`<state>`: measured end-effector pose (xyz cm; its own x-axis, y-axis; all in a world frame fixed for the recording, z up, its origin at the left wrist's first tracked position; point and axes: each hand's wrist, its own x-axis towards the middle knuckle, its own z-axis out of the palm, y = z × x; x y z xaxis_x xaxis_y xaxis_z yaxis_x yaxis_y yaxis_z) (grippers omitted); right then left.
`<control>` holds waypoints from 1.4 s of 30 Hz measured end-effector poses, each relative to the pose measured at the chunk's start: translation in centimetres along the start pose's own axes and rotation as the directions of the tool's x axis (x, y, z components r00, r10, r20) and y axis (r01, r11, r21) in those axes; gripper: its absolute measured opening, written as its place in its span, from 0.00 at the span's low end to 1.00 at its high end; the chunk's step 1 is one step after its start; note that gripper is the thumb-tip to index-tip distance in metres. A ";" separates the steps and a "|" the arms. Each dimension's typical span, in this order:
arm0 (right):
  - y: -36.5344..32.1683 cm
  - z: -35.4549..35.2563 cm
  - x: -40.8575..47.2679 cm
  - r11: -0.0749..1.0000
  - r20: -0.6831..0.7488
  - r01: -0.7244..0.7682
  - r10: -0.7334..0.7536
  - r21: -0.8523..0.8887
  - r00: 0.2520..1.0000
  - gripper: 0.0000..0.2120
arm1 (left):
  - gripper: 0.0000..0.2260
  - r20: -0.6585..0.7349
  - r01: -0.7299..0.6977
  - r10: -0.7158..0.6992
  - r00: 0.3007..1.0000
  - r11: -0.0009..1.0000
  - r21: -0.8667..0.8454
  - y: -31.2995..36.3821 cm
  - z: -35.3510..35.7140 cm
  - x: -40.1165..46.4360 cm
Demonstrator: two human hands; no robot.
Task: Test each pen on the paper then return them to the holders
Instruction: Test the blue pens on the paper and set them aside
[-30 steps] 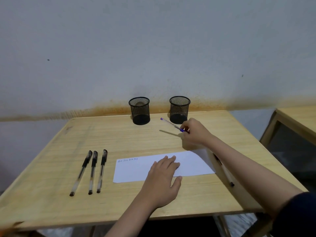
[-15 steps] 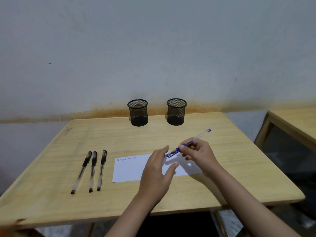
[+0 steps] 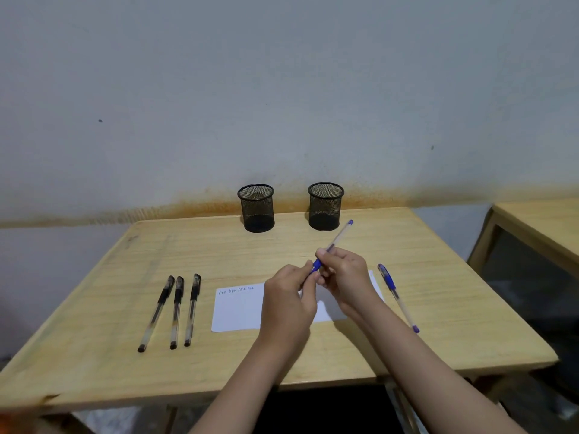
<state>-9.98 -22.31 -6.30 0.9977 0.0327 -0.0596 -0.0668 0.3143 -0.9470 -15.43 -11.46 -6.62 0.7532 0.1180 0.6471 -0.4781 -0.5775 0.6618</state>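
Observation:
My right hand (image 3: 343, 275) grips a blue pen (image 3: 340, 237) above the white paper (image 3: 238, 311), its rear end pointing up and right. My left hand (image 3: 289, 300) pinches the blue cap end of that same pen. The paper carries a line of blue writing at its top left. A second blue pen (image 3: 397, 296) lies on the table just right of the paper. Three black pens (image 3: 175, 311) lie side by side to the left of the paper. Two black mesh holders, one on the left (image 3: 256, 208) and one on the right (image 3: 325, 205), stand at the table's back edge.
The wooden table (image 3: 94, 355) backs onto a grey wall with an orange stain along its base. A second wooden table (image 3: 539, 220) stands to the right, with a gap between the two. Both holders look empty.
My right hand brought the blue pen from near the right holder back over the paper. My left hand lifted off the paper and took hold of the pen's cap end.

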 end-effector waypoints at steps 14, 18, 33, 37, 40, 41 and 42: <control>-3.5 -0.6 2.5 0.986 -0.123 0.132 -0.144 -0.105 0.982 0.09 | 0.09 0.035 0.278 -0.279 0.960 0.960 0.023 -2.9 -2.0 -2.4; -2.2 -0.9 1.5 0.983 -0.102 0.111 -0.127 -0.149 0.987 0.08 | 0.06 0.060 0.332 -0.338 0.939 0.940 0.082 -4.8 -3.3 0.6; -0.1 -1.2 1.0 0.975 -0.081 0.078 -0.097 -0.209 0.992 0.06 | 0.07 0.261 0.613 -0.675 0.690 0.737 0.283 -12.4 -3.4 6.8; 0.4 -0.9 1.1 0.975 -0.065 0.071 -0.087 -0.209 0.994 0.06 | 0.11 0.235 0.660 -0.683 0.691 0.730 0.180 -12.2 -3.9 7.0; 0.7 -0.4 1.2 0.974 -0.051 0.073 -0.086 -0.216 0.995 0.07 | 0.12 0.135 0.567 -0.591 0.796 0.804 0.178 -9.3 -4.9 5.8; 0.8 -0.2 1.2 0.973 -0.044 0.073 -0.085 -0.219 0.995 0.07 | 0.11 0.109 0.513 -0.537 0.836 0.837 0.191 -8.3 -5.2 4.9; 0.9 0.2 1.3 0.972 -0.035 0.074 -0.084 -0.223 0.996 0.07 | 0.10 0.097 0.463 -0.488 0.867 0.863 0.204 -7.4 -5.5 3.9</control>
<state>-8.77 -21.82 -7.20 0.9996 -0.0274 0.0089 0.0115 0.0965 -0.9953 -11.49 -2.27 -6.88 0.9305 0.3059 0.2013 0.0283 -0.6081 0.7934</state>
